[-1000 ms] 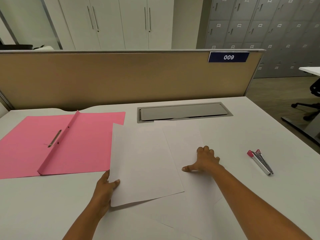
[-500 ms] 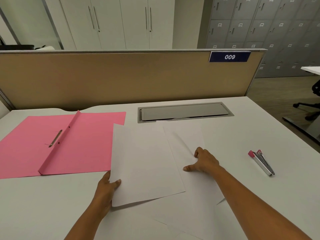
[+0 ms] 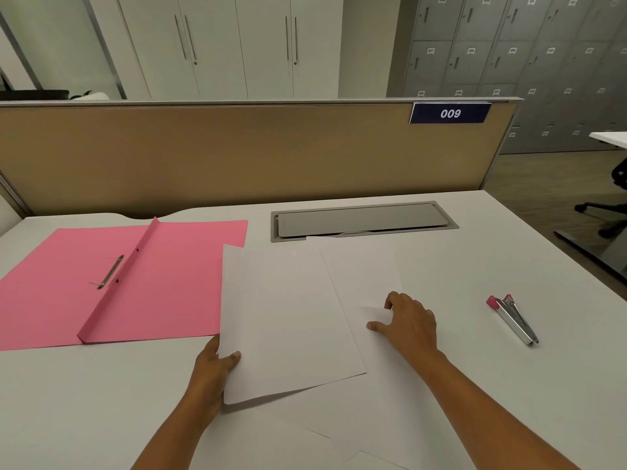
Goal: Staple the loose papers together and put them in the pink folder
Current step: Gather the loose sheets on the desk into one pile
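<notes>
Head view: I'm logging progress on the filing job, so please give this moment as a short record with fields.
top sheet: white, raised at its near left edge, overlapping the lower sheet
lower sheet: white, askew on the desk
pink folder: open flat, left of the papers
stapler: lying on the desk to the right, untouched
left hand: grips the top sheet's near left edge, thumb on top
right hand: fingers curled on the lower sheet, apparently pinching it
progress: sheets not aligned, none in the folder
</notes>
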Demonstrator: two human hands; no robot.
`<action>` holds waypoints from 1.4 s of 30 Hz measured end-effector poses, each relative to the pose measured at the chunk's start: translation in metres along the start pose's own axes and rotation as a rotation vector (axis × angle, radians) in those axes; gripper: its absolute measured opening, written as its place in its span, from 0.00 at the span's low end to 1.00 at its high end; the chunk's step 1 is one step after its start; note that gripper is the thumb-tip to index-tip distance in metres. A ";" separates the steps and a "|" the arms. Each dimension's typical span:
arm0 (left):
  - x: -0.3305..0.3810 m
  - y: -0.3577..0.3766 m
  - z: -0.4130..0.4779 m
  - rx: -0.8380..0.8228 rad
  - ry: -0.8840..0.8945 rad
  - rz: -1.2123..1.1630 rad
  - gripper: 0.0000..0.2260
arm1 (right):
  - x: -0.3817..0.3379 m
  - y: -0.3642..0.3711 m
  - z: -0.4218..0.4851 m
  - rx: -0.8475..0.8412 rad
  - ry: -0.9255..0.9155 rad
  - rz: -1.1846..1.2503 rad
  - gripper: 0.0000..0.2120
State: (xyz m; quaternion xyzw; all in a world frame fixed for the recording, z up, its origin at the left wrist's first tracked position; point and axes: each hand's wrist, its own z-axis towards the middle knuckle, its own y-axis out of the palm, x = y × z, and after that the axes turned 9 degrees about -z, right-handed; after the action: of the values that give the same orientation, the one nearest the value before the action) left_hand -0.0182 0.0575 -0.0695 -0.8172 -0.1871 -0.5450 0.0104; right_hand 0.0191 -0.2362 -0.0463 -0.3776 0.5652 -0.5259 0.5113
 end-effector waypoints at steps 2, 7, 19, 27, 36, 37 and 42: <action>0.001 0.001 -0.001 -0.010 0.002 -0.011 0.20 | 0.002 -0.002 0.001 0.010 0.010 0.108 0.11; 0.008 0.002 -0.005 -0.037 0.013 -0.083 0.20 | 0.013 -0.019 0.010 0.125 0.138 0.280 0.09; 0.007 0.009 -0.008 -0.023 0.007 -0.046 0.21 | -0.004 -0.102 0.019 0.701 0.085 0.561 0.12; 0.008 0.018 -0.014 -0.051 -0.026 -0.067 0.18 | -0.037 -0.105 0.019 0.585 0.182 0.855 0.10; 0.015 0.028 -0.019 0.014 -0.127 -0.154 0.17 | -0.060 -0.003 -0.015 0.095 0.279 0.816 0.11; 0.014 0.028 -0.019 0.011 -0.122 -0.140 0.16 | -0.061 0.005 -0.019 0.051 0.279 0.801 0.12; 0.007 0.021 -0.016 -0.014 -0.037 -0.007 0.15 | -0.059 0.018 -0.023 -0.069 0.205 0.649 0.13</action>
State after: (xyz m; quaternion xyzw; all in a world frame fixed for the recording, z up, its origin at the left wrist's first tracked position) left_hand -0.0237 0.0360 -0.0530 -0.8265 -0.1864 -0.5311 -0.0007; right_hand 0.0097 -0.1714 -0.0549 -0.1403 0.7219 -0.3515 0.5793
